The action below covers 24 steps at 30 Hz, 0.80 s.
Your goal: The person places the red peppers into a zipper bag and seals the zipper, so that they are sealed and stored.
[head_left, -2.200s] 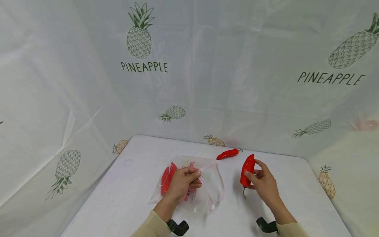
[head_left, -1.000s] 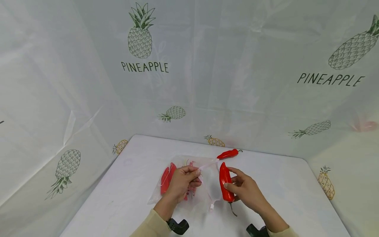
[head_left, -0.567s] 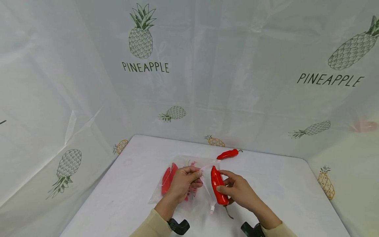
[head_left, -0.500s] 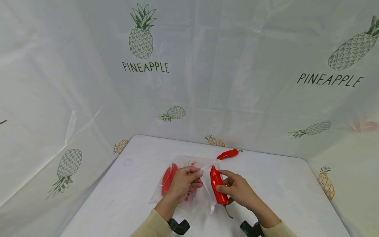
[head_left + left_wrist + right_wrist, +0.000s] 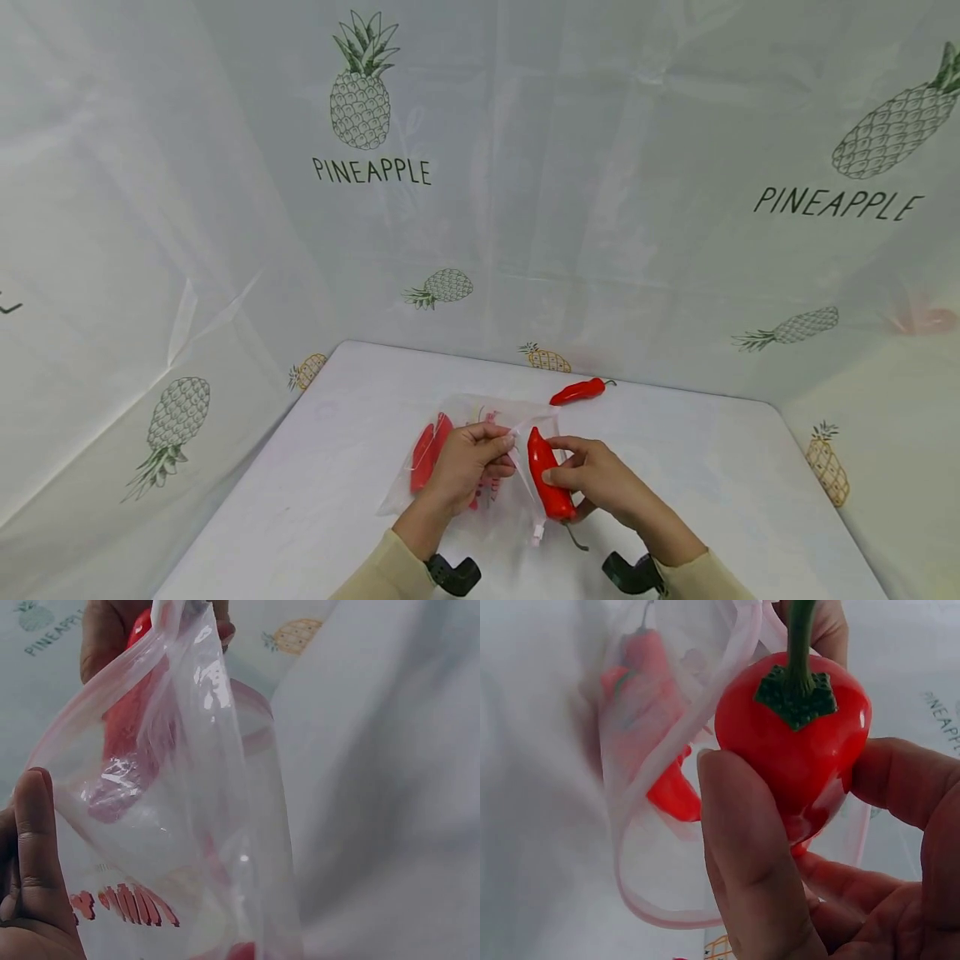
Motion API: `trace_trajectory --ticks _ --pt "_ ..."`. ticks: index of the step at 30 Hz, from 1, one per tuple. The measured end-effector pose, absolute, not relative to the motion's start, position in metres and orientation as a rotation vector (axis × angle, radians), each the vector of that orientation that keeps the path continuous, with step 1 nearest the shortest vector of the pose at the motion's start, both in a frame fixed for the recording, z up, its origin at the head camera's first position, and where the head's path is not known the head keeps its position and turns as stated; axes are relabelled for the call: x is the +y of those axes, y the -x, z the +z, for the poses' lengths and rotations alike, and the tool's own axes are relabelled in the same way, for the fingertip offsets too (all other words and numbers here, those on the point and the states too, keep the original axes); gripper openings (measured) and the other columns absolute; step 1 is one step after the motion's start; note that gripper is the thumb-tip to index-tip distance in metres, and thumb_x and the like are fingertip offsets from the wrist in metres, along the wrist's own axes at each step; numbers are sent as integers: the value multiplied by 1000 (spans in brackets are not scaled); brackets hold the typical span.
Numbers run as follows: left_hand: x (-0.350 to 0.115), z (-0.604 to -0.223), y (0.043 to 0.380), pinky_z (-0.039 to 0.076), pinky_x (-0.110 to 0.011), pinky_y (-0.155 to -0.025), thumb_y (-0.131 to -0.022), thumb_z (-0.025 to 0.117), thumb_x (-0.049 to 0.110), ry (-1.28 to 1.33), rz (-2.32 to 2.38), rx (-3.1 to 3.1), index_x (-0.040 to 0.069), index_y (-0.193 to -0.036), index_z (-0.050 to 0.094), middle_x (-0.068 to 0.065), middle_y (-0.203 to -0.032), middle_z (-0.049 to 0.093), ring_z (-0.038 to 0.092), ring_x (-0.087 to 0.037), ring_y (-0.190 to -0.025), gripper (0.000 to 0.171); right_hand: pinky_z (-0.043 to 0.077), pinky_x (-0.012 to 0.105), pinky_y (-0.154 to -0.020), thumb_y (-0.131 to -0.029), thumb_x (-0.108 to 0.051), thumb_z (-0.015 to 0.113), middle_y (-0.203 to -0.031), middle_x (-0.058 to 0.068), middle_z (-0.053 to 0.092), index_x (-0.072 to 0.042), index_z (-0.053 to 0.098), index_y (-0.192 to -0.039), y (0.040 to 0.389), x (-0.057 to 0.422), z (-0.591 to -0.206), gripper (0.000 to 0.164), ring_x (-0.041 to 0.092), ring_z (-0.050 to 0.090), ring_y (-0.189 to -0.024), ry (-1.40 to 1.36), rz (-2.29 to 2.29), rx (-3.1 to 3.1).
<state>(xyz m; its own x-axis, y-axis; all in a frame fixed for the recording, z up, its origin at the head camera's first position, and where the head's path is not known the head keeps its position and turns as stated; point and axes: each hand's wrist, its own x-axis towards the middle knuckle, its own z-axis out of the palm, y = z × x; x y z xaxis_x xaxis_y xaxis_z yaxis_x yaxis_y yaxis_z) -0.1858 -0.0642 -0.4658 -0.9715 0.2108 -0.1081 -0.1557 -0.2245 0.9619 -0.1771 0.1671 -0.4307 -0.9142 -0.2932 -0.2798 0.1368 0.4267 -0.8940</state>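
My left hand [image 5: 472,462] pinches the pink-edged rim of a clear zip bag [image 5: 506,517] lying on the table, its mouth toward the right. Several red chili peppers [image 5: 429,454] show inside, also visible through the film as red peppers [image 5: 652,697] in the right wrist view. A red chili pepper [image 5: 549,479] with a green stem is gripped between the thumb and fingers of my right hand [image 5: 600,479]. Its tip points away from me at the bag's mouth. In the left wrist view that pepper's lower part [image 5: 124,750] appears through the clear film.
Another red chili pepper [image 5: 581,391] lies on the white table [image 5: 675,433] near its back edge, just beyond the bag. Pineapple-print curtains [image 5: 570,208] surround the table at the back and sides. A pink zip slider [image 5: 537,533] sits at the bag's near corner.
My right hand has brought the chili pepper leftward from the table's right side to the bag's mouth. My left hand keeps its pinch on the bag's rim, almost still.
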Motion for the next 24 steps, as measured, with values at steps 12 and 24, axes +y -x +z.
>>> trace_trajectory --ticks 12,24 --pt "-53 -472 180 66 -32 -73 -97 77 12 -140 2288 1698 -6 -116 75 -8 -85 75 75 -13 -70 26 66 46 -59 -91 -17 81 -107 18 68 -1 48 -154 184 151 -437 73 24 73 -84 -82 -1736 2385" --pt "-59 -466 181 66 -32 -78 -98 77 17 -91 2356 1745 -2 -118 74 -10 -92 77 77 -16 -76 29 64 34 -54 -93 -25 82 -119 23 72 -4 45 -156 181 128 -458 76 22 73 -87 -77 -1589 2721"
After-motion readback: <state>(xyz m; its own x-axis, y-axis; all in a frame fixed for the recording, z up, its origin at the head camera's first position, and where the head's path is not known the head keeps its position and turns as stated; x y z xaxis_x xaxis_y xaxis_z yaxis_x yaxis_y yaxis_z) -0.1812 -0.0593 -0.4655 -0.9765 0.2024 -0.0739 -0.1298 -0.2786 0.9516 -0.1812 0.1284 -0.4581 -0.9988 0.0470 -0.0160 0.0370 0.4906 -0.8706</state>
